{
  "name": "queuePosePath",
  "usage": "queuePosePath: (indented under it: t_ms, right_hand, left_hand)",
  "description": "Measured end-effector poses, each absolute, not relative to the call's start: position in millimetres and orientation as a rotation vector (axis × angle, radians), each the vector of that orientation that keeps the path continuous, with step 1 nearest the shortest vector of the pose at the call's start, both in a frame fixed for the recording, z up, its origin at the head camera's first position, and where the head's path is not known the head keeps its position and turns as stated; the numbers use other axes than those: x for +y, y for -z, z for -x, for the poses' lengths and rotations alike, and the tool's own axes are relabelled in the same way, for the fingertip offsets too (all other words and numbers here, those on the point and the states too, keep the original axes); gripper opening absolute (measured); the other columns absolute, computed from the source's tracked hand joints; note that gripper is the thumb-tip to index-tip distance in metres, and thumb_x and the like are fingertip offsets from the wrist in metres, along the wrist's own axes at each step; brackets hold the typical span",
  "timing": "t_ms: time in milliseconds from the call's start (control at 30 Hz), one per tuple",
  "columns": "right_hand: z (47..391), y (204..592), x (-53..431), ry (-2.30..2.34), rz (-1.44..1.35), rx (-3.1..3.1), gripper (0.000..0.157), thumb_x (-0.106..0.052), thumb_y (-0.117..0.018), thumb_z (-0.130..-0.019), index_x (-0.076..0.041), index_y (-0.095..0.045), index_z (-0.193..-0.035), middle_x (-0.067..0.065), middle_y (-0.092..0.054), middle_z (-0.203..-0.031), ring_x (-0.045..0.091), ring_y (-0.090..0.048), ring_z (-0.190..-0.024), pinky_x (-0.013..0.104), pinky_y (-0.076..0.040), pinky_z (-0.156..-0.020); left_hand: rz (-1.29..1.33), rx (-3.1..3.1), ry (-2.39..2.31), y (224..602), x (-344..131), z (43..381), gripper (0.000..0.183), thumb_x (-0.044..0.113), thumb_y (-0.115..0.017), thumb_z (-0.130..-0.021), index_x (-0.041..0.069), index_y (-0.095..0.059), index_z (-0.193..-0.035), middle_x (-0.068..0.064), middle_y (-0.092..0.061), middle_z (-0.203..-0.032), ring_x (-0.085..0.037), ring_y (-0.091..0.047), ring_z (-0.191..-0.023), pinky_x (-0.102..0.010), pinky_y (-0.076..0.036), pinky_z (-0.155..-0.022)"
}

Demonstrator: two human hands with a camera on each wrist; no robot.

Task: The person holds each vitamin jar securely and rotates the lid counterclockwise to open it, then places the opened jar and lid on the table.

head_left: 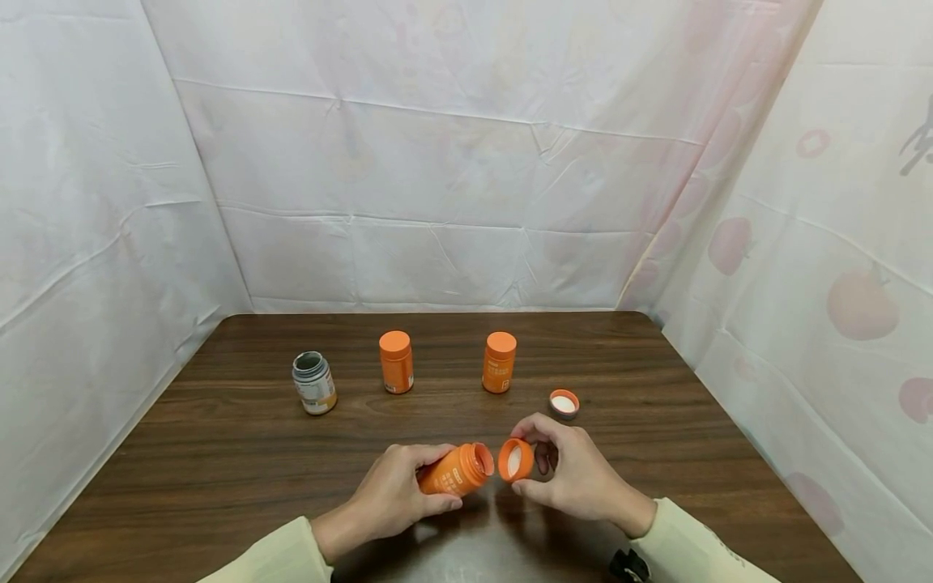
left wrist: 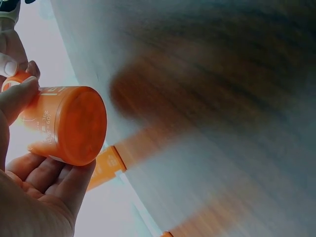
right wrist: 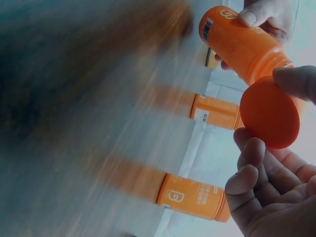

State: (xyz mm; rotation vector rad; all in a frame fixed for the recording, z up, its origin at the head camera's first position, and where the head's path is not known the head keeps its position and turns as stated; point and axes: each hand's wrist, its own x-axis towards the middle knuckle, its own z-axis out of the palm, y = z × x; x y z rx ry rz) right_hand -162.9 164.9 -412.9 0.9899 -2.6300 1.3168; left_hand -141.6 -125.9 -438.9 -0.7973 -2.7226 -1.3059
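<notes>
Brown wooden table [head_left: 182, 453], white cloth walls [head_left: 437, 162], our left grip [head_left: 394, 490] curled round a tilted orange plastic bottle [head_left: 453, 473], our right grip [head_left: 577, 471] pinching a round orange plastic lid [head_left: 516, 460]

Head view's bright and even, some glare on the near bench [head_left: 219, 470]; wrist cams hazy, bluish, white backdrop [left wrist: 43, 54] blown out.
</notes>
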Motion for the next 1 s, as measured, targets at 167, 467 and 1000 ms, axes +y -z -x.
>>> queuePosePath:
  t_ms: [167,467,1000]
  right_hand:
    - [164.3,413.9,168.2,-1.319,-0.962,-2.635,0.051,-0.013,-0.093,-0.072,-0.019,-0.062,-0.112,-0.006,-0.069,-0.092,0.02,-0.059,-0.067,0.026,-0.05,-0.058]
    - [166.4,413.1,172.9,-1.319,-0.903,-2.678,0.051,-0.013,-0.093,-0.073,-0.019,-0.061,-0.113,-0.009,-0.069,-0.091,0.018,-0.059,-0.069,0.027,-0.05,-0.06]
    - [173.2,414.5,183.5,-1.175,-0.771,-2.625,0.052,-0.017,-0.097,-0.068,-0.017,-0.065,-0.109,-0.009,-0.062,-0.088,0.018,-0.058,-0.073,0.027,-0.049,-0.063]
  left_hand:
    - [0.788,-2.719,1.308,439.0,-127.1,141.8,0.05,0.027,-0.092,-0.079,0.026,-0.073,-0.125,0.016,-0.071,-0.104,-0.003,-0.063,-0.083,-0.026,-0.052,-0.076]
    - [0.771,-2.716,1.311,438.3,-129.0,141.3,0.051,0.028,-0.092,-0.078,0.024,-0.073,-0.126,0.014,-0.072,-0.107,-0.003,-0.063,-0.085,-0.027,-0.052,-0.077]
    - [0.745,-2.716,1.341,436.8,-131.9,140.6,0.052,0.031,-0.091,-0.079,0.024,-0.072,-0.127,0.013,-0.073,-0.109,-0.004,-0.063,-0.086,-0.028,-0.052,-0.078]
